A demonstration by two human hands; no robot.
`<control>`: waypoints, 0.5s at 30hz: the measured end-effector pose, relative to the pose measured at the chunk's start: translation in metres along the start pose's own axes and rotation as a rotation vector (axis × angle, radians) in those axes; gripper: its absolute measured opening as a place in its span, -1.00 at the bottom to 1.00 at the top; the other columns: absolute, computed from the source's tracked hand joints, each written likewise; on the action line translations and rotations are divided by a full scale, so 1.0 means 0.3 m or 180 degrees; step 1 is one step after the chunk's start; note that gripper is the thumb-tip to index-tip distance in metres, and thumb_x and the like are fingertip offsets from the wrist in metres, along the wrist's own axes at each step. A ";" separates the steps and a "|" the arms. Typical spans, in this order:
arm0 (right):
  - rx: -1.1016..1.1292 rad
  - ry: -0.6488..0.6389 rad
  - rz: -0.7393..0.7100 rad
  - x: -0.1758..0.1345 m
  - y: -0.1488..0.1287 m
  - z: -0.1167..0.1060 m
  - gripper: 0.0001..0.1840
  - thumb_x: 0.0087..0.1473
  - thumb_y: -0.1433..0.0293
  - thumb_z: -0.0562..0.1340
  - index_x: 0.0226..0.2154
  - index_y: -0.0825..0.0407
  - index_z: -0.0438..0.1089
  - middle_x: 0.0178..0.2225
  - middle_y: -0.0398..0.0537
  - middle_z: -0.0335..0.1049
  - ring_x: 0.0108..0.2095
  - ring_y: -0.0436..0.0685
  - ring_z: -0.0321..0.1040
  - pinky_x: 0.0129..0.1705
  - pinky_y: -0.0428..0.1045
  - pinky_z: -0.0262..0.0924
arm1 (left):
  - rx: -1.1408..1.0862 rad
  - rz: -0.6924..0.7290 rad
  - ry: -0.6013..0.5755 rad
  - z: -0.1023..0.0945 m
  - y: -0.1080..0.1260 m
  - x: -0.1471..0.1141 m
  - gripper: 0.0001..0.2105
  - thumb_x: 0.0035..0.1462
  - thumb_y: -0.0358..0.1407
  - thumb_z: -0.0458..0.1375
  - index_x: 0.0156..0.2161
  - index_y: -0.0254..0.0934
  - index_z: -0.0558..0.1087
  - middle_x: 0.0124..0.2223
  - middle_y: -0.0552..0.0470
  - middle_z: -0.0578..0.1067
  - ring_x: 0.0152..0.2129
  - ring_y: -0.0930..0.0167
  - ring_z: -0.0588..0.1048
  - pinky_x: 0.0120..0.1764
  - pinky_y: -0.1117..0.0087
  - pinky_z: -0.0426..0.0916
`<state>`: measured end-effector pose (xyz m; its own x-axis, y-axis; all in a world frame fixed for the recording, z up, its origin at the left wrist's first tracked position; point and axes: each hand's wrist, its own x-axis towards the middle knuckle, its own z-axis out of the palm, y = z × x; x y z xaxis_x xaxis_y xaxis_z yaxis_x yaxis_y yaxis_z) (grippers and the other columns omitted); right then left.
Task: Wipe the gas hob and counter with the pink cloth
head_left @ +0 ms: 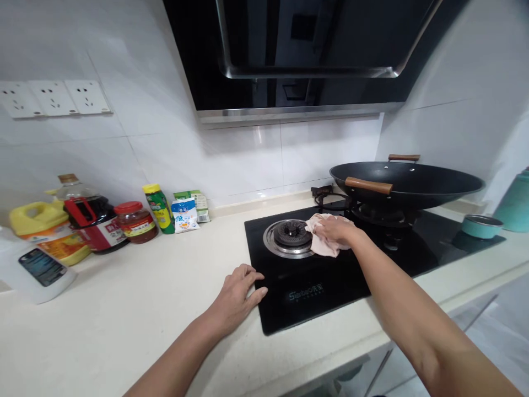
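Observation:
On the black glass gas stove [289, 309], my right hand [334, 228] presses a pale pink cloth [324, 247] against the surface, just right of the left burner [292, 234]. The cloth touches the burner's metal ring, and the fingers lie over it, partly hidden in its folds. My left hand [237, 295] rests on the counter at the stove's left edge, with nothing in it. Its fingers are loosely spread, and the fingertips reach onto the glass. A pot support [330, 199] lies off the left burner, near the back of the stove.
A large black wok [433, 190] with wooden handles sits on the right burner. A small turquoise tin [481, 226] stands at the stove's right end. Along the wall at left are a sauce jar [136, 223], a soy sauce jug [97, 223] and other containers. The range hood [306, 91] hangs above.

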<state>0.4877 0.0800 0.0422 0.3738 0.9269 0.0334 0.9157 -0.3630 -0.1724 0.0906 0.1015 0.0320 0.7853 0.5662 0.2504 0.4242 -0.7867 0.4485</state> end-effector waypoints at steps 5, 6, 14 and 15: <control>-0.0152 -0.0006 0.0607 -0.022 0.018 -0.031 -0.32 0.13 -0.06 0.12 0.26 -0.26 0.25 0.25 0.23 0.19 0.24 0.66 0.06 0.08 0.50 0.03 | 0.0038 0.0114 0.0047 0.015 -0.013 -0.006 -0.69 0.30 -0.08 0.08 0.04 -0.10 0.50 0.04 -0.07 0.42 -0.04 0.21 0.42 0.09 0.07 0.34; -0.0169 -0.0009 0.0748 -0.024 0.021 -0.029 -0.25 0.10 -0.11 0.13 0.30 -0.26 0.20 0.25 0.24 0.17 0.24 0.66 0.06 0.08 0.49 0.04 | 0.0056 0.0145 0.0066 0.018 -0.014 -0.008 -0.69 0.30 -0.09 0.08 0.05 -0.11 0.50 0.04 -0.07 0.42 -0.04 0.21 0.42 0.09 0.07 0.34; -0.0083 0.0065 0.0697 0.047 -0.003 0.019 -0.26 0.15 -0.09 0.05 0.36 -0.38 0.05 0.21 0.18 0.19 0.12 0.53 0.26 0.05 0.30 0.15 | 0.0266 0.0287 0.0132 0.028 0.003 -0.020 -0.69 0.27 -0.17 0.13 0.07 -0.17 0.48 0.04 -0.13 0.42 -0.03 0.18 0.40 0.07 0.05 0.33; -0.0082 0.0077 0.0668 0.062 -0.011 0.022 -0.27 0.17 -0.05 0.04 0.36 -0.37 0.03 0.21 0.19 0.19 0.11 0.52 0.27 0.04 0.29 0.15 | 0.0288 0.0291 0.0144 0.030 0.003 -0.020 -0.69 0.27 -0.17 0.13 0.07 -0.16 0.48 0.03 -0.12 0.43 -0.04 0.18 0.40 0.06 0.05 0.33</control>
<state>0.4907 0.0991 0.0369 0.5599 0.8282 0.0230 0.8207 -0.5506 -0.1528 0.0903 0.0952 0.0231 0.8022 0.5002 0.3260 0.3924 -0.8532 0.3435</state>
